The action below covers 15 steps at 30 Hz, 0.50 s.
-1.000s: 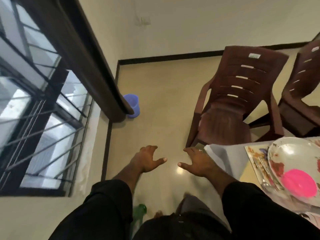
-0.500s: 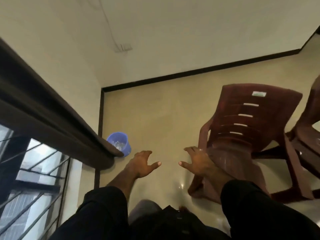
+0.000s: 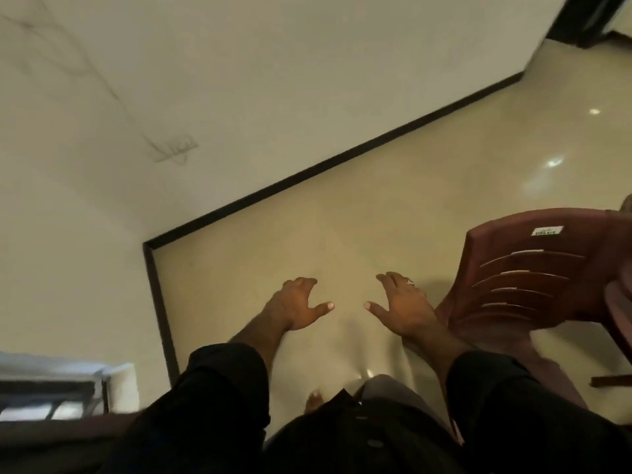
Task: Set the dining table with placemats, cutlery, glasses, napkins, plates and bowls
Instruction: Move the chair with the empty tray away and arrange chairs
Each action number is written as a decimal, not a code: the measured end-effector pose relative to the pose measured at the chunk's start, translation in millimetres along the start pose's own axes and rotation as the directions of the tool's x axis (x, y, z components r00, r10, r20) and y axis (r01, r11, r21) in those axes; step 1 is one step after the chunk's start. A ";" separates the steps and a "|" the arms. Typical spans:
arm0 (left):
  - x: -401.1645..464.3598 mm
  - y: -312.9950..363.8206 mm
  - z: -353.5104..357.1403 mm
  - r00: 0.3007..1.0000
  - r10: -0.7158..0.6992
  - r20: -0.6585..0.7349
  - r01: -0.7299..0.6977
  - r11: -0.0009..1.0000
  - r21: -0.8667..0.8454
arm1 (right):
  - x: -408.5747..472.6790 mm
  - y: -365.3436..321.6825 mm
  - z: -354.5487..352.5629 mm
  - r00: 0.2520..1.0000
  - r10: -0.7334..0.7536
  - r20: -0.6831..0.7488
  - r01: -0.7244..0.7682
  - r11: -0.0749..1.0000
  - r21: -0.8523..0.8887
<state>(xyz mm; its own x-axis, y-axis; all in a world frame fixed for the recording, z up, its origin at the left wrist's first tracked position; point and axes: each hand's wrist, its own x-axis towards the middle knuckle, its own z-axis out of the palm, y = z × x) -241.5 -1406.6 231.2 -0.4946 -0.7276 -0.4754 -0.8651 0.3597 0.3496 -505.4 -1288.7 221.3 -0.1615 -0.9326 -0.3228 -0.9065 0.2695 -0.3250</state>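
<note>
Both my hands hover in front of me above the bare tiled floor, holding nothing. My left hand [image 3: 295, 307] has its fingers loosely bent and the thumb pointing right. My right hand [image 3: 402, 304], with a ring on one finger, mirrors it with the thumb pointing left. The dining table, plates, bowl and placemats are out of view.
A maroon plastic chair [image 3: 533, 278] stands at the right, close to my right hand. A cream wall with a dark skirting [image 3: 328, 165] runs diagonally ahead. A window corner [image 3: 51, 391] shows at the lower left. The glossy floor [image 3: 376, 213] lies open ahead.
My view has swung away from the table: the plates, pink bowl and blue bucket have left the frame, and the window has slid to the lower left. Both hands keep the same open pose.
</note>
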 end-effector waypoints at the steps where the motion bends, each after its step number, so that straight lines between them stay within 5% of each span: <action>1: 20.0 -1.6 -13.0 1.000 0.017 0.010 -0.017 1.000 0.016 | 14.2 -0.8 -5.6 1.000 0.017 -0.009 -0.017 1.000 0.009; 15: 325.5 65.2 -155.8 0.979 0.161 0.127 -0.183 0.966 0.181 | 246.1 99.4 -122.7 0.945 0.308 -0.111 -0.299 0.950 0.092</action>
<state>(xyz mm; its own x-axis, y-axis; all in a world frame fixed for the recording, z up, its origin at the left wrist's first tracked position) -445.9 -1710.9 225.0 -0.6341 -0.5798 -0.5116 -0.7608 0.5861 0.2787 -683.2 -1520.9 218.6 -0.4754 -0.8248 -0.3060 -0.7769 0.5568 -0.2939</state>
